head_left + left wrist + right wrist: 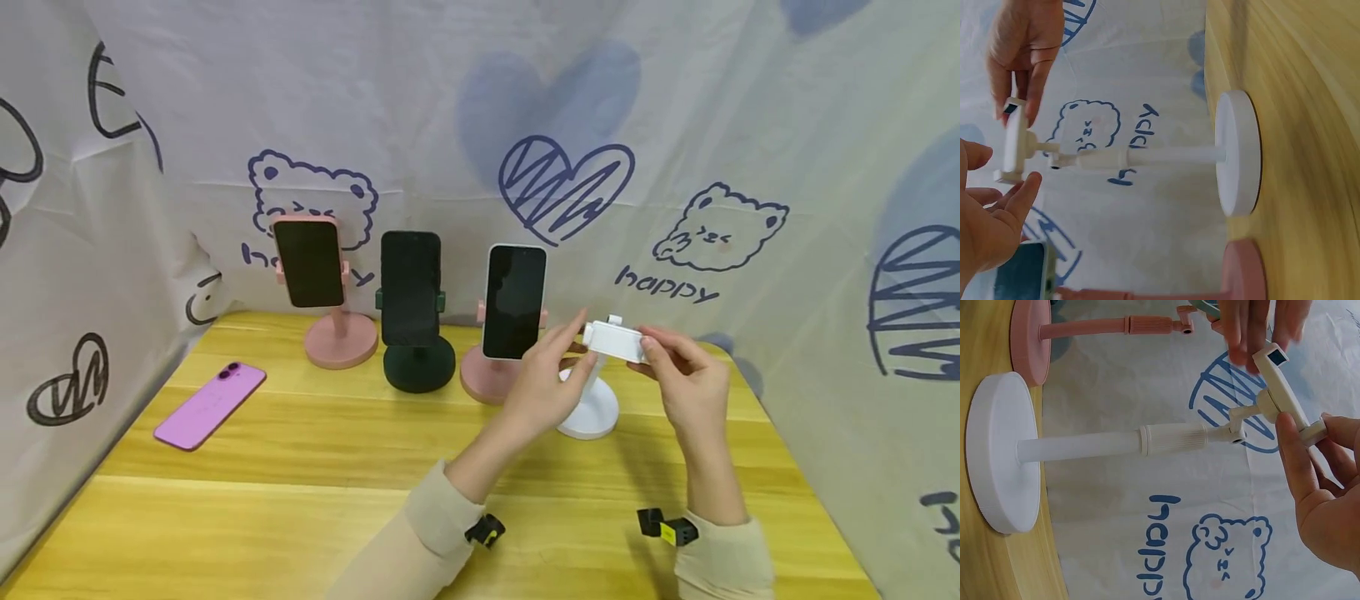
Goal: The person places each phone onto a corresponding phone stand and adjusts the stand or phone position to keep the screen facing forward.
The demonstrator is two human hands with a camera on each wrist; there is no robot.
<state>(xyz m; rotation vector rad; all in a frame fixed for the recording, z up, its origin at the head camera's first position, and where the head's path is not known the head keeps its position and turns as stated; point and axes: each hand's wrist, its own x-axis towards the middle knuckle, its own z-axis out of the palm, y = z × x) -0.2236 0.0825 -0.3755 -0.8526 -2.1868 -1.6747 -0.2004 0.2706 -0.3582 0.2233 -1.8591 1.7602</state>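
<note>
A white phone stand stands on the table in front of the person, its round base flat on the wood. Its phone clamp is tilted upward and holds no phone. The right hand pinches the clamp's right end between thumb and fingers, best seen in the right wrist view. Around the clamp's left end is the left hand, index finger extended and thumb apart from it. The left wrist view shows the left fingers close to that end; firm contact cannot be told.
Left of the white stand, a pink stand, a dark green stand and another pink stand each hold a phone upright. A loose purple phone lies back up at the table's left. A printed cloth hangs behind.
</note>
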